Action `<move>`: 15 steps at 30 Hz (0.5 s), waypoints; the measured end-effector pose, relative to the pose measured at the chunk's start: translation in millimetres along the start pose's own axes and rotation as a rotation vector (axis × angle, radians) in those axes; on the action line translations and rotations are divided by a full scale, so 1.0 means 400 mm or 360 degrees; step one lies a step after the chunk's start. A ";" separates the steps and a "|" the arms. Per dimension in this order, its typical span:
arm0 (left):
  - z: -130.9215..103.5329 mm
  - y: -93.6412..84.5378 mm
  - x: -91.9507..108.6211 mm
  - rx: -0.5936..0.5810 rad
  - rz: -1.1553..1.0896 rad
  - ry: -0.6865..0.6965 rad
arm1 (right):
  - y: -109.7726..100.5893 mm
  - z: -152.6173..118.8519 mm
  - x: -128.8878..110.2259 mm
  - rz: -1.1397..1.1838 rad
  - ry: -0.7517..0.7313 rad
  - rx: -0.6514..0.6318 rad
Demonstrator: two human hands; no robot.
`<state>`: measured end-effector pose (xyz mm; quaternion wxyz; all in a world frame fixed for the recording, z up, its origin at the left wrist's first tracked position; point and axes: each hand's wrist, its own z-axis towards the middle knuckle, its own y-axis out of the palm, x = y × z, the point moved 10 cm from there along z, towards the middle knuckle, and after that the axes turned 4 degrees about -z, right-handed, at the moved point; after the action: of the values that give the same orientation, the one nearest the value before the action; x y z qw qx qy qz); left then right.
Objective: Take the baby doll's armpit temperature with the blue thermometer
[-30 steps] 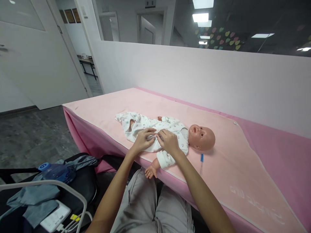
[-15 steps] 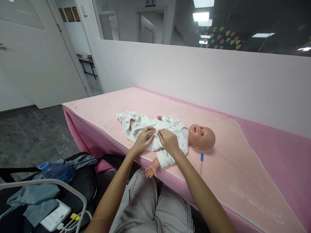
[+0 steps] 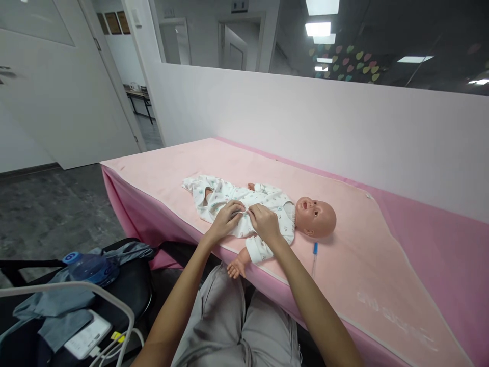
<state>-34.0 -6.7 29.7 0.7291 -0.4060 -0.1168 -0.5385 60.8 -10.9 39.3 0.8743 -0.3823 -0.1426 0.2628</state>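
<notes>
Hands, two: left hand [image 3: 226, 219] and right hand [image 3: 265, 223], fingertips nearly meeting, each closed on front fabric of printed garment [image 3: 240, 193]; exact grip partly hidden by fingers. Doll [image 3: 301, 220], one: dressed in garment, laid face-up on pink-covered counter [image 3: 164, 176], head [image 3: 319, 216] toward right. Near arm [image 3: 237, 264] of doll: extended past counter edge, not to be pulled. Slim blue-tipped item [image 3: 315, 250]: laid near head, best kept clear of right forearm [image 3: 305, 288]. Handling advised: fabric pinched lightly, edge kept straight between fingertips, belly unpressed.
</notes>
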 end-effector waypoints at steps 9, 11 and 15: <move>-0.001 -0.004 -0.002 0.0019 0.0060 -0.0028 | 0.007 0.002 0.012 0.0027 0.0066 -0.0026; -0.001 -0.007 0.001 0.0030 0.0035 -0.0023 | 0.008 0.002 0.011 0.0028 0.0060 -0.0027; 0.000 -0.010 -0.002 0.0046 0.0002 -0.0024 | 0.005 0.001 0.009 0.0021 0.0050 -0.0019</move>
<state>-37.8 -6.5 31.1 0.7344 -0.3996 -0.1296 -0.5332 62.9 -7.3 38.3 0.8724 -0.3927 -0.1279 0.2617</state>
